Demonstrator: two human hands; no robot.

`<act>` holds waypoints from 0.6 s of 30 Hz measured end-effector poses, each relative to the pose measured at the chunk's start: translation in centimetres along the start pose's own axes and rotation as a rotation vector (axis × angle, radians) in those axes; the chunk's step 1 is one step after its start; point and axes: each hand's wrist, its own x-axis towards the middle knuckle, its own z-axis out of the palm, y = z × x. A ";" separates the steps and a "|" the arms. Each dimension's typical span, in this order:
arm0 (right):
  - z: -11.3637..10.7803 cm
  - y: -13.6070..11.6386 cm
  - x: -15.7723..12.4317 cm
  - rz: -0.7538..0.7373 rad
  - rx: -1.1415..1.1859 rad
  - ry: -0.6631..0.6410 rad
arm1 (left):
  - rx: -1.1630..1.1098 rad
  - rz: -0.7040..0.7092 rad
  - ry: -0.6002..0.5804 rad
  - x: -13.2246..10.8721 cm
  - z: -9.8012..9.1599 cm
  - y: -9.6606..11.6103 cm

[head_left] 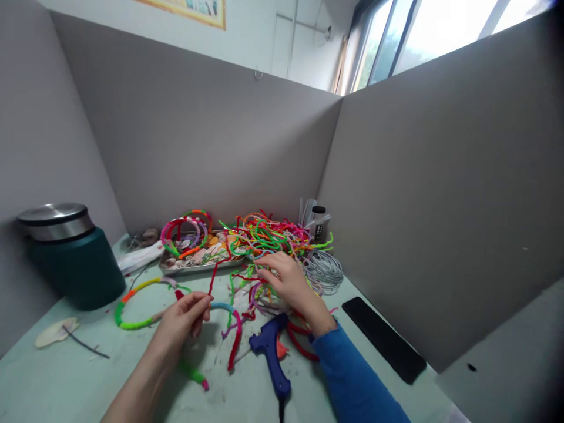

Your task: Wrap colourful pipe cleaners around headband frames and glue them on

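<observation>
The green table (pixel 39 382) bore a teal jar (pixel 79 267) at nine o'clock, a pipe-cleaner heap (pixel 268 235) at twelve, a glue gun (pixel 269 351) at six.
</observation>
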 end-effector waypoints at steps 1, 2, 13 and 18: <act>-0.6 0.5 -0.9 0.082 0.005 0.011 | -0.010 0.013 0.028 0.0 0.0 0.0; -1.1 0.9 -1.9 0.167 -0.014 0.007 | -0.018 0.025 0.049 0.0 -0.1 0.0; -1.8 -0.4 -13.3 0.487 -0.299 -0.257 | -0.101 0.050 0.135 0.0 -0.2 -0.1; -1.0 -0.5 -14.1 0.515 -0.371 -0.240 | -0.080 0.022 0.145 0.2 -0.2 -0.4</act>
